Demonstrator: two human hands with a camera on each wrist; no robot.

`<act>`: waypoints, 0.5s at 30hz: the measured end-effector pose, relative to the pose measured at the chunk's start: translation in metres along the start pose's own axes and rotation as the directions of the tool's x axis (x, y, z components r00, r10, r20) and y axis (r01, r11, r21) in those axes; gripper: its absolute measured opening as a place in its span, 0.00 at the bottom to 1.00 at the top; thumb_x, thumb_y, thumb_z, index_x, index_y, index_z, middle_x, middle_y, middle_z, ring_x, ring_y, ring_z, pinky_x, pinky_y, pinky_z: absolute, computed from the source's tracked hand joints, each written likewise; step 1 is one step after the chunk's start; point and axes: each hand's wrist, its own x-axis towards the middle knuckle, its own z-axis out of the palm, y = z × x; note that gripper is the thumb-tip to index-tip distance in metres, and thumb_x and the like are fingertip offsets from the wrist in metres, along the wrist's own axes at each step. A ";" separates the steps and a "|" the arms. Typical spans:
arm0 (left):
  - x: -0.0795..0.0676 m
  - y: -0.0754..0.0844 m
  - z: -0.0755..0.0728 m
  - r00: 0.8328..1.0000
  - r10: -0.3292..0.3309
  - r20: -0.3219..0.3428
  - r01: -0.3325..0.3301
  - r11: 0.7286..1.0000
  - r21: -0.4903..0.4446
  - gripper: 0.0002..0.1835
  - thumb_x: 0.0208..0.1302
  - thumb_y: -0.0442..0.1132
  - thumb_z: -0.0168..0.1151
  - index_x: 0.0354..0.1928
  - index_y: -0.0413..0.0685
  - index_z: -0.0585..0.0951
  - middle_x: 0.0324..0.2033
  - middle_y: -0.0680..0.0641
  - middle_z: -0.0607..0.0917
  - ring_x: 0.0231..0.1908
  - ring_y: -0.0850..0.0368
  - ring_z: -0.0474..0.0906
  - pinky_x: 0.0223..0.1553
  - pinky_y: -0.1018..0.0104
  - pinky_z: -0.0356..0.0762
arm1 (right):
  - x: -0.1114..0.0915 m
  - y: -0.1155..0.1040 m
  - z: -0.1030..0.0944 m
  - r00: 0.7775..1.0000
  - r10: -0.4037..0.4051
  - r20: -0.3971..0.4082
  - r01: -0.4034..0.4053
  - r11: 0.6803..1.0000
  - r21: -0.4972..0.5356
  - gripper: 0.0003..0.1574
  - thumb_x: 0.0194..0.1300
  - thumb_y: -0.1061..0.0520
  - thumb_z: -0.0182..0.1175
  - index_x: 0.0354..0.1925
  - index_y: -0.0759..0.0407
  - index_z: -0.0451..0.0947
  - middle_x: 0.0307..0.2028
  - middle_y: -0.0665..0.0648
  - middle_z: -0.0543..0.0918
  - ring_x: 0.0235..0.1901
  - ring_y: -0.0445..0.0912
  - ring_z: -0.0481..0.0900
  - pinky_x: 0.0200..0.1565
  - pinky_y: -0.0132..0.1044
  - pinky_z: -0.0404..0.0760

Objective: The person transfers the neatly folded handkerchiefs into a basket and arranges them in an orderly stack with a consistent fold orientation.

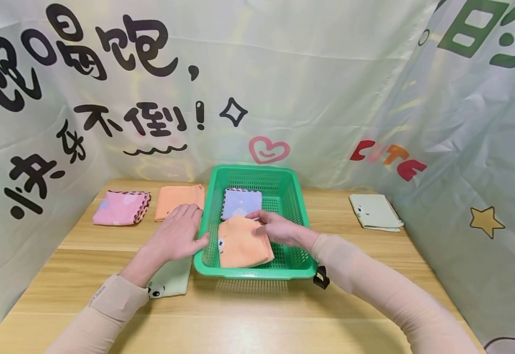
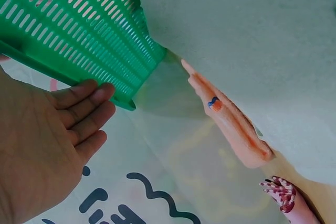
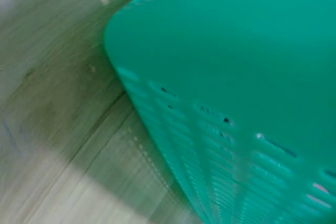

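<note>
Orange cloth (image 1: 241, 248), folded into a rough square with a small blue-and-white motif at its left edge, lies inside the green basket (image 1: 252, 273) at the centre of the head frame, toward the lower left of the basket. The right hand (image 1: 281, 229) reaches in across the basket's right rim and pinches the upper right part of this cloth, the thumb in front and the fingers at its top edge. Just above it in the frame, a lilac cloth (image 1: 242, 202) with a checked border lies in the basket.

The left hand (image 1: 175, 236) is at the basket's left rim, the thumb stretched toward that rim; in the left wrist view its fingers are extended close together beside the green edge, gripping nothing.

Below the left hand in the head frame, a pale green cloth (image 1: 175, 282) lies partly covered on the wooden table (image 1: 248, 324). At the table's upper left are a pink cloth (image 1: 120, 209) with a checked edge and, right of it, a second orange cloth (image 1: 179, 196). Another folded cloth, off-white (image 1: 374, 212), lies at the right. A small black object (image 1: 321, 278) shows under the right wrist. Behind stands a pale curtain (image 1: 328, 98) with black lettering and a pink heart (image 1: 269, 150). The right wrist view is blurred.
</note>
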 end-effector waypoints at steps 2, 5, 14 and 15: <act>0.000 0.000 0.000 1.000 0.001 0.000 -0.001 1.000 0.003 0.23 0.63 0.55 0.56 0.42 0.40 0.73 0.41 0.43 0.74 0.43 0.46 0.69 0.55 0.48 0.71 | -0.002 0.001 0.000 1.000 -0.006 -0.029 0.003 0.996 -0.090 0.27 0.73 0.71 0.53 0.67 0.67 0.68 0.61 0.65 0.74 0.54 0.52 0.77 0.55 0.44 0.83; 0.001 0.001 0.000 1.000 0.002 -0.001 -0.002 1.000 0.003 0.23 0.63 0.55 0.56 0.42 0.40 0.72 0.40 0.43 0.73 0.43 0.46 0.69 0.55 0.48 0.71 | -0.005 0.001 0.000 0.998 -0.019 -0.068 0.002 0.971 -0.239 0.26 0.71 0.69 0.57 0.65 0.66 0.72 0.62 0.64 0.75 0.57 0.53 0.76 0.59 0.47 0.80; 0.001 0.001 0.001 1.000 -0.005 0.005 0.005 1.000 0.005 0.22 0.64 0.56 0.56 0.41 0.41 0.72 0.40 0.44 0.73 0.42 0.47 0.68 0.53 0.49 0.71 | -0.008 0.002 -0.002 0.996 -0.005 -0.094 -0.034 0.910 -0.414 0.21 0.72 0.65 0.61 0.62 0.65 0.76 0.57 0.61 0.77 0.58 0.53 0.73 0.60 0.48 0.77; 0.001 0.001 0.001 1.000 -0.006 0.006 0.006 1.000 0.005 0.22 0.64 0.56 0.56 0.41 0.41 0.72 0.40 0.44 0.73 0.42 0.47 0.68 0.53 0.50 0.71 | -0.007 0.003 -0.003 0.996 -0.007 -0.094 -0.034 0.903 -0.429 0.21 0.72 0.65 0.62 0.61 0.65 0.76 0.56 0.61 0.78 0.58 0.53 0.74 0.60 0.48 0.77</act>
